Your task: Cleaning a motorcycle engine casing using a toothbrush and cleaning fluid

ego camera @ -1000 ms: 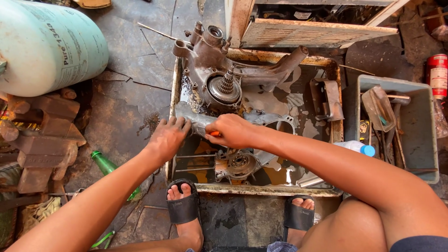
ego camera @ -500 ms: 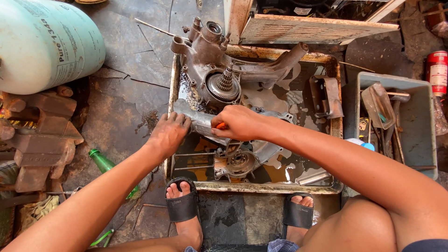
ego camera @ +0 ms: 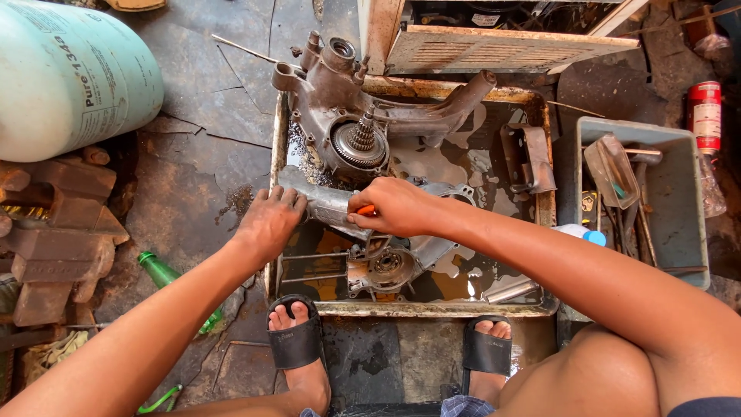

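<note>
Gripping: your right hand (ego camera: 397, 205) is closed around an orange-handled tool (ego camera: 366, 209); only a bit of orange shows under your fingers (ego camera: 369, 194).
Left hand: your left hand (ego camera: 270, 222) lies flat, fingers spread, on the end of the grey metal engine casing (ego camera: 328, 205) at the tray's left rim.
Casing: it lies across the rusty metal wash tray (ego camera: 432, 309), between your two hands, touching both.
Behind: a larger oily crankcase with a gear cluster (ego camera: 356, 139) leans on the tray's far corner.
Right of tray: a grey plastic bin of tools (ego camera: 679, 201).
</note>
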